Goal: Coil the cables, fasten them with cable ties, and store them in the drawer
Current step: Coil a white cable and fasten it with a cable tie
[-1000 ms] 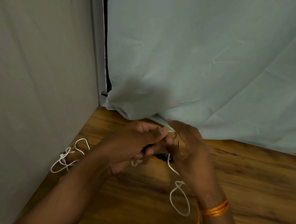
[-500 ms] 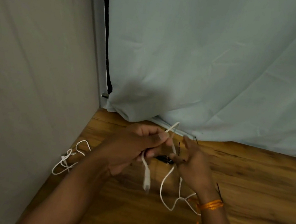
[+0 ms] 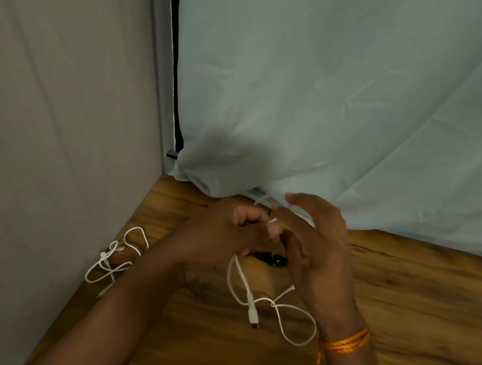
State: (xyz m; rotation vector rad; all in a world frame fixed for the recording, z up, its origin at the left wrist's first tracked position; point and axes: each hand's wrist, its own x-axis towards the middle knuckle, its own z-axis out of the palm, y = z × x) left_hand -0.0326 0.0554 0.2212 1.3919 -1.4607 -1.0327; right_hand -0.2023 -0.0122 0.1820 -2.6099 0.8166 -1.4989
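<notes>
1. Two hands meet over the far left part of the wooden table (image 3: 419,305).
2. Left hand (image 3: 225,230): fingers curled, thumb and forefinger pinching the white cable (image 3: 241,280) at its upper end.
3. Right hand (image 3: 317,251): raised, fingers mostly straight and spread. A white strand crosses its fingertips (image 3: 291,198); no closed grip on it visible.
4. From the left hand's pinch, the white cable hangs down between both hands. Its connector (image 3: 253,316) lies on the table and a loose loop trails beside the right wrist. Uncoiled, no tie on it.
5. Second white cable (image 3: 113,260): loose tangle on the table at the left edge, just beside the grey wall panel (image 3: 43,88) and apart from both hands.
6. Small black item (image 3: 272,258) on the table between the hands, partly hidden; cannot tell what it is.
7. Orange thread band (image 3: 343,343) on the right wrist.
8. Pale blue cloth (image 3: 340,103) hangs behind, hem resting on the table's far edge.
</notes>
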